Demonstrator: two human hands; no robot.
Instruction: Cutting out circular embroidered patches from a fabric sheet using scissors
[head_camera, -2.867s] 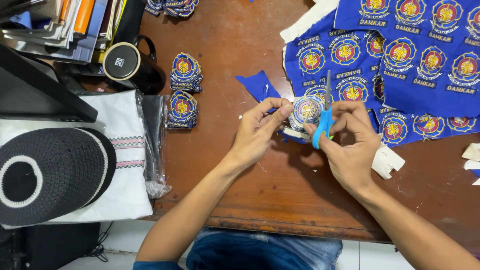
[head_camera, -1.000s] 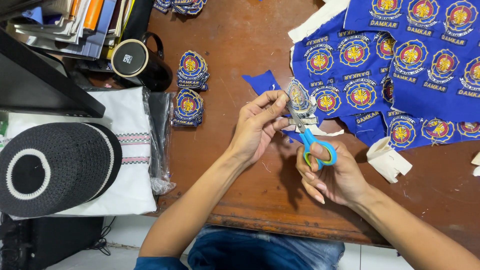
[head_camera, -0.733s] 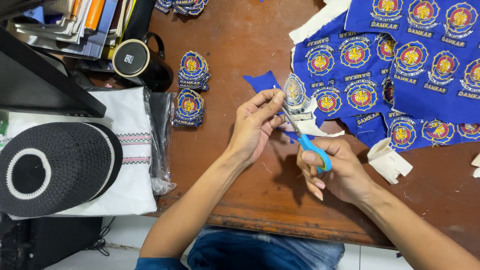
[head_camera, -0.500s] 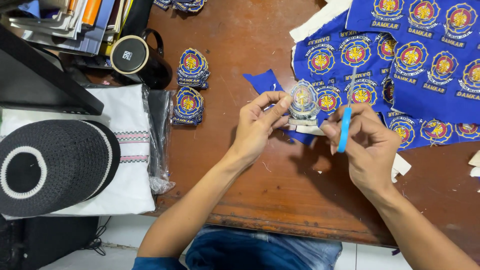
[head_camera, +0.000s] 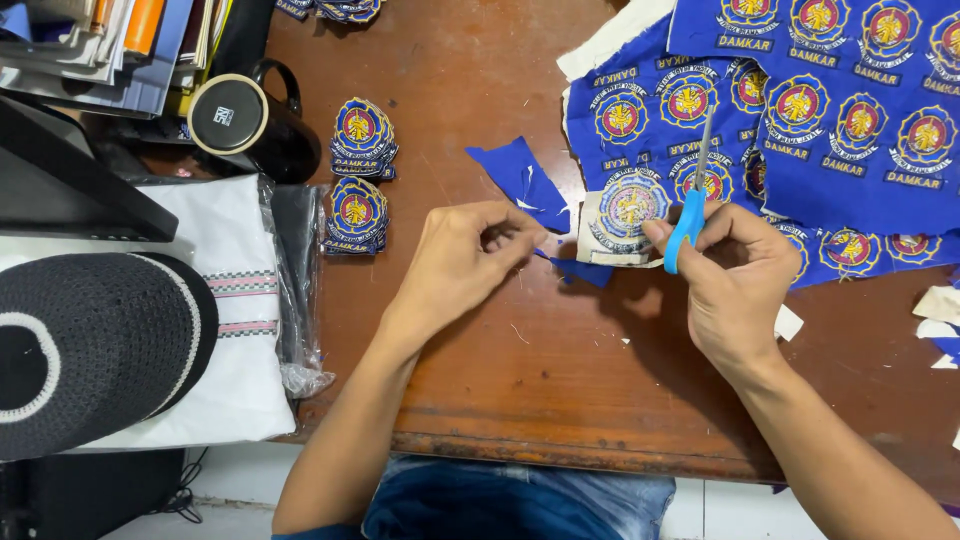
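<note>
Right hand (head_camera: 735, 275) grips blue-handled scissors (head_camera: 690, 205), blades up. Left hand (head_camera: 455, 265) pinches blue scrap (head_camera: 575, 268) beside embroidered patch (head_camera: 622, 212) on wooden table (head_camera: 520, 380).

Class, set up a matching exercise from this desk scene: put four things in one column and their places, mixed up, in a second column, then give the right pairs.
Things
1. scissors
2. black mug
3. black cap
4. cut-out patch

Places
A. on the folded white cloth at the left
B. in the right hand
C. beside the stacks of finished patches
D. between the two hands, on the wooden table

Pairs: 1-B, 2-C, 3-A, 4-D
</note>
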